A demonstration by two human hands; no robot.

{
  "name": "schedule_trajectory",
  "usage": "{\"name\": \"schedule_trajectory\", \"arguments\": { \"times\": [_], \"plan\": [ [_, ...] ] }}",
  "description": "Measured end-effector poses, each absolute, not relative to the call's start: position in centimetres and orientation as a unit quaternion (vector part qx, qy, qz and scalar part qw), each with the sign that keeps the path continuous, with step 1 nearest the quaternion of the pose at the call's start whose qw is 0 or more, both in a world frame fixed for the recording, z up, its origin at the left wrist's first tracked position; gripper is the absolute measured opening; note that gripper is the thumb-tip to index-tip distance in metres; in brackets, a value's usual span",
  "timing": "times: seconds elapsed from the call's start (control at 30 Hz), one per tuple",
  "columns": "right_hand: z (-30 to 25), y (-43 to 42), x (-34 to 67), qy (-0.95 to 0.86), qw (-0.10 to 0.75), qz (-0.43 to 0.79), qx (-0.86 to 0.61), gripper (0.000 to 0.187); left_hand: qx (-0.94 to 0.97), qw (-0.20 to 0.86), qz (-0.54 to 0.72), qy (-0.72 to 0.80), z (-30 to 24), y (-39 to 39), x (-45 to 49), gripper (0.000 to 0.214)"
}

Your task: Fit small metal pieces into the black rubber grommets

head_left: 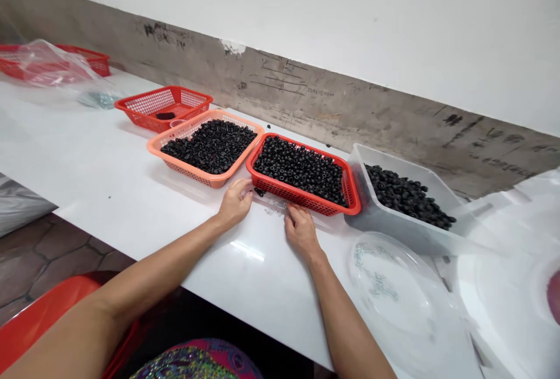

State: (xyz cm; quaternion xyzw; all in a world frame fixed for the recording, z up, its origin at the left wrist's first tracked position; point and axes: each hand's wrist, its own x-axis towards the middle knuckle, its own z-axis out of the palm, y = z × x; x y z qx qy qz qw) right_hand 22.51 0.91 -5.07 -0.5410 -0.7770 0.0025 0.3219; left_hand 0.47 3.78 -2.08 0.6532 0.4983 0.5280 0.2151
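Observation:
In front of me is a red basket (301, 195) filled with small black ring-shaped pieces (300, 170). My left hand (235, 201) is at its front left corner, fingers curled inward, beside a few loose black pieces (259, 192) on the table. My right hand (301, 230) rests by the basket's front side with its fingers bent, the tips close to the table. Whatever either hand pinches is too small or hidden to make out. Left of the red basket stands an orange basket (186, 172) holding more small black pieces (212, 144).
A translucent bin (394, 233) of larger-looking black pieces (406, 195) stands at the right, with a clear lid (385, 280) before it. Farther left are another red basket (142, 121) and a plastic bag (55, 64). A wall (280, 81) runs behind the white table (258, 285).

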Motion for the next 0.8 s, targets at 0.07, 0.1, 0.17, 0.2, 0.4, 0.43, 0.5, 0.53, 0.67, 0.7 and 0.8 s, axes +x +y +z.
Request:
{"name": "schedule_trajectory", "arguments": {
  "times": [0.07, 0.1, 0.17, 0.2, 0.4, 0.43, 0.5, 0.53, 0.67, 0.7, 0.8],
  "plan": [
    [-4.9, 0.7, 22.5, -0.778, 0.336, 0.001, -0.531, 0.029, 0.648, 0.231, 0.549, 0.473, -1.2, 3.0, 0.8, 0.030],
    [-4.9, 0.6, 22.6, -0.777, 0.343, 0.001, -0.528, 0.027, 0.646, 0.245, 0.551, 0.468, -0.6, 2.7, 0.9, 0.029],
    [-4.8, 0.5, 22.6, -0.772, 0.353, 0.002, -0.528, 0.023, 0.641, 0.280, 0.541, 0.467, 0.6, 2.2, 1.0, 0.027],
    [-4.9, 0.5, 22.7, -0.771, 0.355, 0.002, -0.529, 0.022, 0.638, 0.294, 0.534, 0.470, 1.3, 2.1, 1.0, 0.026],
    [-4.9, 0.5, 22.4, -0.769, 0.336, -0.004, -0.543, 0.018, 0.696, 0.234, 0.468, 0.491, 5.6, 4.6, 1.6, 0.030],
    [-4.9, 0.5, 22.4, -0.767, 0.335, -0.004, -0.547, 0.018, 0.715, 0.224, 0.445, 0.491, 6.2, 5.5, 2.2, 0.031],
    [-4.9, 0.4, 22.3, -0.765, 0.337, -0.004, -0.550, 0.019, 0.766, 0.222, 0.380, 0.468, 7.1, 7.5, 3.7, 0.035],
    [-4.9, 0.4, 22.3, -0.764, 0.339, -0.004, -0.549, 0.019, 0.792, 0.218, 0.347, 0.453, 7.4, 8.5, 4.6, 0.037],
    [-4.8, 0.2, 22.3, -0.765, 0.349, -0.016, -0.541, 0.018, 0.871, 0.212, 0.197, 0.397, 7.2, 11.9, 8.6, 0.046],
    [-4.7, 0.1, 22.3, -0.766, 0.353, -0.023, -0.536, 0.019, 0.881, 0.215, 0.171, 0.386, 6.9, 12.4, 9.6, 0.046],
    [-4.2, -0.6, 21.8, -0.780, 0.371, -0.045, -0.502, 0.021, 0.876, 0.223, 0.171, 0.391, 5.3, 13.6, 12.0, 0.046]
  ]
}}
